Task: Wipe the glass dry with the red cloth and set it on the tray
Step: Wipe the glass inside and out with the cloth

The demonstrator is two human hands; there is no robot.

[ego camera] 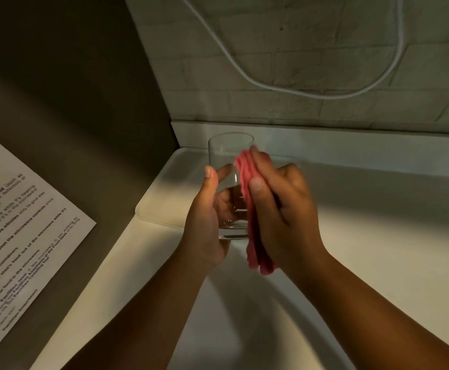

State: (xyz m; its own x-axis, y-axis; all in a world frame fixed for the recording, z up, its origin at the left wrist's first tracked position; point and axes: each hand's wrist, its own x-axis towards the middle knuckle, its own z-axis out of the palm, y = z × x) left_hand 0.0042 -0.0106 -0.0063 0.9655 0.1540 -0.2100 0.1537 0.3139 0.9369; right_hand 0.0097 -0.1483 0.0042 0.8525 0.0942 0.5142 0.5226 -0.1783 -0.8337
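Observation:
A clear, straight-sided glass (227, 156) is held upright above the counter, near the middle of the view. My left hand (207, 217) wraps around its left side and base. My right hand (282, 206) presses a folded red cloth (250, 204) flat against the right side of the glass; the cloth's lower end hangs below my palm. A white tray (162, 198) with rounded corners lies on the counter just behind and to the left of the glass, partly hidden by my hands.
The pale counter (378, 236) runs to the right, with a white brick wall (298, 62) and a looping white cable (324, 96) behind it. A dark appliance side carrying a printed notice (23, 236) stands on the left.

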